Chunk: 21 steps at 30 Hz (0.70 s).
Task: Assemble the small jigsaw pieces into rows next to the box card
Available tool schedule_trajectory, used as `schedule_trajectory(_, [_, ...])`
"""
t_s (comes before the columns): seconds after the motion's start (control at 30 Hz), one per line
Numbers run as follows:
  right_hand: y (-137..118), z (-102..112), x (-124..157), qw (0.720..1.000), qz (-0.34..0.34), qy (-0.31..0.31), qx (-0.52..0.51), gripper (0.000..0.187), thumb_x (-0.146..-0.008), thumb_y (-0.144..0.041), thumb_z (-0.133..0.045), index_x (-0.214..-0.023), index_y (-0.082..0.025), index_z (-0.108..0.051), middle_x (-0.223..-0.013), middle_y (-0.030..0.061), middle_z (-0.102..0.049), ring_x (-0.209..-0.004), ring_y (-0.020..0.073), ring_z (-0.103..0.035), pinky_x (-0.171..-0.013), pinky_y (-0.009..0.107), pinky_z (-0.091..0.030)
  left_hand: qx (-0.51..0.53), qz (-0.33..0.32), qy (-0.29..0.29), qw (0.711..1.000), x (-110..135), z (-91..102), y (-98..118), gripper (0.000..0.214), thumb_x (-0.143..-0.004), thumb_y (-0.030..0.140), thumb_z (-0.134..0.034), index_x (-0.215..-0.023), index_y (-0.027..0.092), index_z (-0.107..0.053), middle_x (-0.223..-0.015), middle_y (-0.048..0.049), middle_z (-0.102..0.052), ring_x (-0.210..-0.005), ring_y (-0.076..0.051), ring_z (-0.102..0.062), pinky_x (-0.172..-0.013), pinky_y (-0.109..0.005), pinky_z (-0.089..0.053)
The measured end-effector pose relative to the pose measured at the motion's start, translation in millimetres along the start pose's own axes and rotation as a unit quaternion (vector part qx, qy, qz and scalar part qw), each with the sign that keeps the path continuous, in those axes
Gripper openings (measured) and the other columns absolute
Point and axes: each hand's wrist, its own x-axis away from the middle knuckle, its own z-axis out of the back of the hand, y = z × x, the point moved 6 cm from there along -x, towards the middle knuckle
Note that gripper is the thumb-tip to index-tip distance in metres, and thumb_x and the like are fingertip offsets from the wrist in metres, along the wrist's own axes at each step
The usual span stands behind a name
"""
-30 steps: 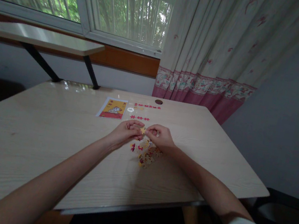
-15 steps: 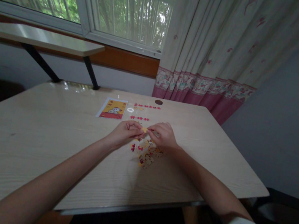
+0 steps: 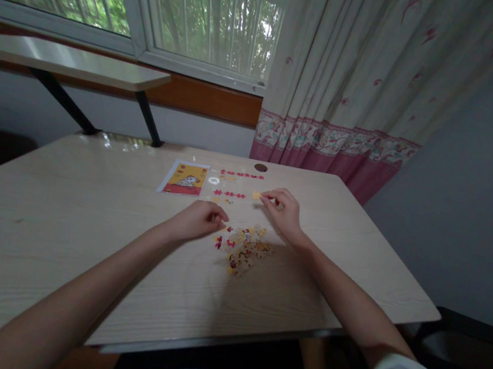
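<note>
My right hand point(image 3: 284, 213) pinches a yellow puzzle piece point(image 3: 256, 195) between thumb and fingertips, over the far middle of the table. Nearer to me on the left, my left hand point(image 3: 198, 220) has loosely curled fingers, with a gap between thumb and forefinger and nothing visible in it. Just right of it lies a loose pile of puzzle pieces point(image 3: 244, 249) in red, yellow and pale colours. Beyond my hands, a short row of red pieces point(image 3: 229, 194) lies on the wood, with a longer red row point(image 3: 242, 175) farther back. A few yellow pieces point(image 3: 228, 178) sit between them.
A picture sheet point(image 3: 186, 178) with a white animal on yellow and red lies left of the rows. The pale wooden table point(image 3: 76, 231) has a round dark hole point(image 3: 261, 168) near its back edge. A raised shelf point(image 3: 68, 61) stands at the back left; a curtain point(image 3: 338, 67) hangs behind.
My hands have parted. The right one has moved away and to the right with the yellow puzzle piece; the left has let go of it and drawn back slightly left.
</note>
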Motion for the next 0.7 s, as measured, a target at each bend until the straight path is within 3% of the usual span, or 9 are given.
schedule_trajectory(0.2, [42,-29,-30,0.994,-0.088,-0.059,0.000,0.012,-0.074,-0.028,-0.061,-0.075,-0.018,-0.068,-0.074,0.0032,-0.065,-0.064,0.0120,-0.053,-0.062,0.025,-0.042,-0.051,-0.019,-0.018,0.998,-1,-2.1,1,0.027,-0.071,0.030,-0.058,-0.089,0.012,-0.067,-0.069,-0.0045,-0.061,-0.059,-0.013,-0.051,-0.056,-0.024,-0.037])
schedule_trajectory(0.37, [77,-69,-55,0.980,-0.156,-0.113,0.041,0.018,-0.074,-0.028,-0.058,-0.080,-0.016,-0.069,-0.075,0.0034,-0.067,-0.067,0.0127,-0.057,-0.065,0.024,-0.042,-0.071,-0.036,-0.017,0.997,0,-2.6,5,0.024,-0.071,0.029,-0.059,-0.087,0.013,-0.067,-0.068,-0.0037,-0.059,-0.060,-0.013,-0.050,-0.058,-0.024,-0.037])
schedule_trajectory(0.53, [92,-98,-64,0.974,-0.169,-0.140,0.064,0.017,-0.071,-0.028,-0.060,-0.080,-0.018,-0.070,-0.076,0.0035,-0.068,-0.070,0.0144,-0.059,-0.066,0.024,-0.042,-0.079,-0.044,-0.018,0.996,1,-2.7,8,0.022,-0.073,0.026,-0.057,-0.087,0.014,-0.067,-0.070,-0.0042,-0.059,-0.061,-0.013,-0.051,-0.060,-0.024,-0.038])
schedule_trajectory(0.7, [98,-110,-61,0.967,-0.179,-0.157,0.084,0.017,-0.070,-0.026,-0.060,-0.081,-0.017,-0.069,-0.075,0.0044,-0.068,-0.071,0.0162,-0.060,-0.067,0.026,-0.044,-0.073,-0.053,-0.012,0.996,0,-3.2,7,0.019,-0.072,0.022,-0.056,-0.084,0.015,-0.068,-0.069,-0.0035,-0.059,-0.061,-0.013,-0.051,-0.060,-0.024,-0.038])
